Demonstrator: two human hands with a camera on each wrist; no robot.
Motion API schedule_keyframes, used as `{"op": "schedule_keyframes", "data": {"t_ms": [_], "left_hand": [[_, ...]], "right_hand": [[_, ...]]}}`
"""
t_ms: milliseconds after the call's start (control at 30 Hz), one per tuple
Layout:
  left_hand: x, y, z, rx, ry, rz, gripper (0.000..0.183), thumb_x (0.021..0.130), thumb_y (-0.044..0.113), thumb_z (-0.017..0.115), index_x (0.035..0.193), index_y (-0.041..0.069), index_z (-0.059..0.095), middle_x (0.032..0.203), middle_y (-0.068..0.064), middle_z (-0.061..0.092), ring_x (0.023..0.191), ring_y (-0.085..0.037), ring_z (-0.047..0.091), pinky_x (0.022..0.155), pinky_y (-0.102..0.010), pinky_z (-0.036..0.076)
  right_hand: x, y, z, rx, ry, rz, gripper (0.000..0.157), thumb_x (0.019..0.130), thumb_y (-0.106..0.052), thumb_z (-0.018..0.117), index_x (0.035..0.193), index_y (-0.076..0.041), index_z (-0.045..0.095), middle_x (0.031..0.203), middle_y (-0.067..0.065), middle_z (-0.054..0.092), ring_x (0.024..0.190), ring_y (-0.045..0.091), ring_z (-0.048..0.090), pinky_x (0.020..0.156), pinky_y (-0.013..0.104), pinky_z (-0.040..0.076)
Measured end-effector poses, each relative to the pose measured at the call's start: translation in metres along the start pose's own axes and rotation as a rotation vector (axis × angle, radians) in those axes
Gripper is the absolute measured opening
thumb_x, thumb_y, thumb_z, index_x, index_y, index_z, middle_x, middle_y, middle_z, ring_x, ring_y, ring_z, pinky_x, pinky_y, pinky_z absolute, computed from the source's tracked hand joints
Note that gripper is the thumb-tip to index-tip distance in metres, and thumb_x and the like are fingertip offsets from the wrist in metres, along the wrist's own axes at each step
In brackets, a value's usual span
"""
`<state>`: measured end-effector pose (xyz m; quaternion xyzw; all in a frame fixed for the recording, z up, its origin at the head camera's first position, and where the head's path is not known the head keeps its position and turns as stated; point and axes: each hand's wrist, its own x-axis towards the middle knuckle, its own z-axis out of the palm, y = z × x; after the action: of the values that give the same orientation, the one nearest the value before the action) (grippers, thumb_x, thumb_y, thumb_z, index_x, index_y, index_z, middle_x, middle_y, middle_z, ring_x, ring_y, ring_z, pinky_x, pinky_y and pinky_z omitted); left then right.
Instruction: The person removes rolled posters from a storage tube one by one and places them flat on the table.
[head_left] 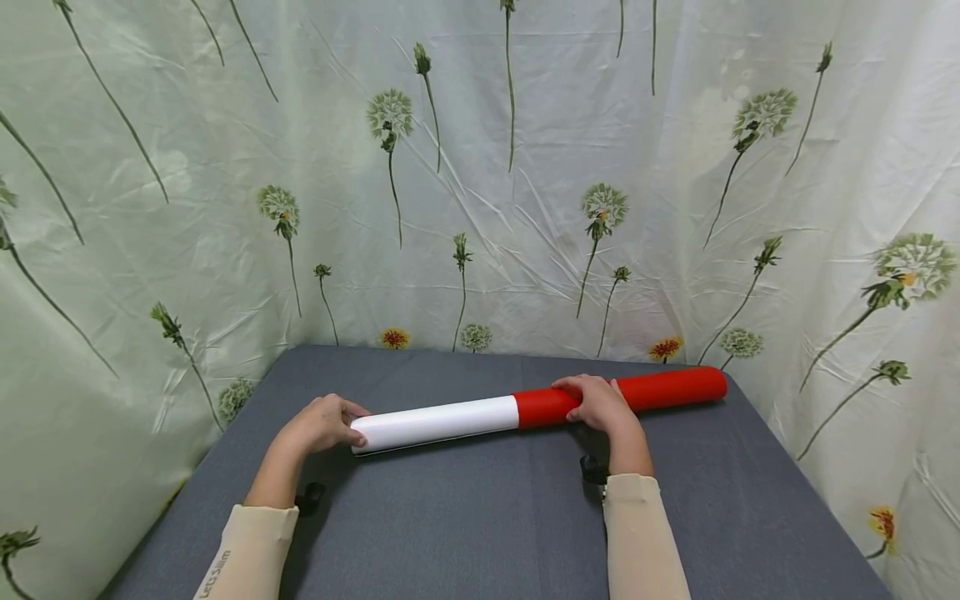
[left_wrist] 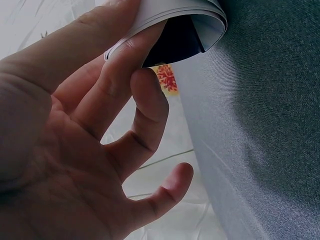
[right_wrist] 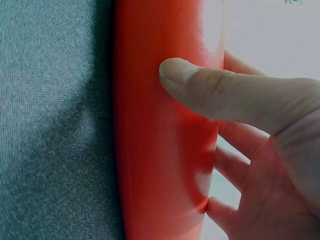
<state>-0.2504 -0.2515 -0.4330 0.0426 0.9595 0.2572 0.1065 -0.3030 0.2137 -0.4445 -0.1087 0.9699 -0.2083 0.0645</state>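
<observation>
A white rolled sheet lies lengthwise against a red tube, forming one long, slightly slanted cylinder on the grey table. My left hand pinches the roll's left end. In the left wrist view, the thumb is on the outside of the white roll and a finger reaches into its open end; layered edges and a dark inside show there. My right hand grips the red tube near its middle, thumb on the near side, fingers over the far side. Where white meets red, I cannot tell whether one sits inside the other.
Grey cloth covers the table. Behind it and along both sides hangs a pale curtain printed with dandelions. The red tube's right end lies close to the table's right edge. Dark straps sit at the wrists.
</observation>
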Motion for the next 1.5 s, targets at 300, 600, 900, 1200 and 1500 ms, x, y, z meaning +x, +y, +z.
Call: {"op": "schedule_keyframes", "data": {"t_ms": [300, 600, 900, 1200, 1500], "left_hand": [[0.003, 0.002, -0.001, 0.020, 0.002, 0.007, 0.048, 0.083, 0.017, 0.091, 0.127, 0.004, 0.077, 0.094, -0.008, 0.075, 0.081, -0.018, 0.063, 0.070, -0.033, 0.050], [0.007, 0.001, -0.001, 0.022, -0.006, 0.007, 0.049, 0.083, 0.017, 0.091, 0.128, 0.004, 0.077, 0.091, -0.007, 0.074, 0.079, -0.018, 0.061, 0.068, -0.031, 0.047], [0.007, 0.001, -0.004, 0.021, -0.019, 0.011, 0.049, 0.083, 0.017, 0.090, 0.129, 0.004, 0.076, 0.089, -0.006, 0.072, 0.078, -0.018, 0.060, 0.068, -0.031, 0.046], [0.003, -0.004, -0.006, 0.026, -0.017, 0.034, 0.046, 0.084, 0.018, 0.090, 0.126, 0.005, 0.078, 0.092, -0.007, 0.074, 0.079, -0.018, 0.062, 0.069, -0.032, 0.048], [-0.003, -0.011, -0.008, 0.030, -0.022, 0.032, 0.045, 0.084, 0.018, 0.090, 0.125, 0.004, 0.078, 0.093, -0.006, 0.075, 0.080, -0.017, 0.062, 0.070, -0.034, 0.049]], "right_hand": [[-0.003, 0.007, -0.002, 0.002, 0.022, 0.010, 0.060, 0.089, -0.004, 0.081, 0.144, -0.020, 0.066, 0.153, 0.021, 0.059, 0.145, 0.044, 0.049, 0.126, 0.074, 0.013], [-0.006, 0.011, -0.006, 0.004, 0.026, 0.024, 0.060, 0.089, -0.004, 0.081, 0.144, -0.020, 0.066, 0.153, 0.021, 0.058, 0.145, 0.045, 0.048, 0.126, 0.074, 0.012], [-0.009, 0.015, -0.008, 0.011, 0.029, 0.046, 0.060, 0.089, -0.004, 0.081, 0.145, -0.020, 0.066, 0.155, 0.022, 0.057, 0.146, 0.046, 0.046, 0.126, 0.073, 0.011], [-0.006, 0.014, -0.007, 0.016, 0.028, 0.040, 0.059, 0.089, -0.004, 0.081, 0.145, -0.020, 0.066, 0.154, 0.021, 0.057, 0.146, 0.045, 0.046, 0.127, 0.073, 0.010], [-0.004, 0.012, -0.005, 0.012, 0.019, 0.034, 0.059, 0.089, -0.004, 0.082, 0.144, -0.020, 0.067, 0.154, 0.021, 0.058, 0.146, 0.045, 0.045, 0.126, 0.073, 0.010]]}}
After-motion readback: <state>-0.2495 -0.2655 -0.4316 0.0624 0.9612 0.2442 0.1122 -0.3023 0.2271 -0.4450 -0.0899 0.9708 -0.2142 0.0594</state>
